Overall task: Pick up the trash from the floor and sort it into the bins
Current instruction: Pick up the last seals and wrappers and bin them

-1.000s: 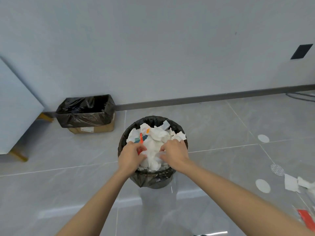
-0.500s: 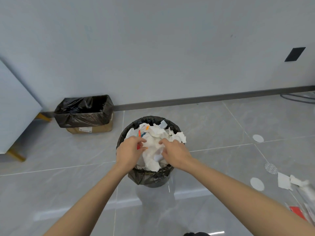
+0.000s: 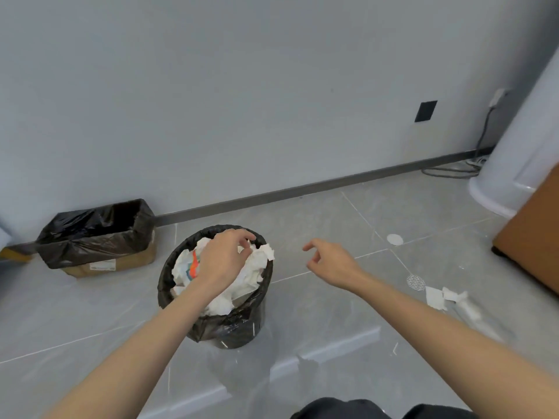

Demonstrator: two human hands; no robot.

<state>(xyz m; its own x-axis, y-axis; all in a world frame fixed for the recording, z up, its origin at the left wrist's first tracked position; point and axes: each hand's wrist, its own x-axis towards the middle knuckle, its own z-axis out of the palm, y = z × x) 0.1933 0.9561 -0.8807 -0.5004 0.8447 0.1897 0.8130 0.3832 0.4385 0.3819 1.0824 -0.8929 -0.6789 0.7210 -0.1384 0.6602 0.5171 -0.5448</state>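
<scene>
Your left hand (image 3: 225, 261) hangs over the round bin (image 3: 230, 328) in the lower middle of the frame, fingers loosely curled just above its heaped white paper (image 3: 254, 275) and gripping nothing. Your right hand (image 3: 331, 263) is to the right of the bin above the floor (image 3: 332, 207), fingers relaxed, holding nothing. Paper scraps (image 3: 435, 297) lie on the floor at mid-right.

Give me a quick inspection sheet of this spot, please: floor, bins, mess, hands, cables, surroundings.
Surface: grey tiled floor, glossy.
Job's things: round bin heaped with white paper; black-lined box bin, far left.
Clutter: paper scraps on the floor, right.
Hands: left hand over the round bin, loosely curled, holding nothing seen; right hand open in the air beside it.
Cables: grey cable coiled on the floor, far right.
Surroundings: grey wall, black wall plate, brown furniture.
</scene>
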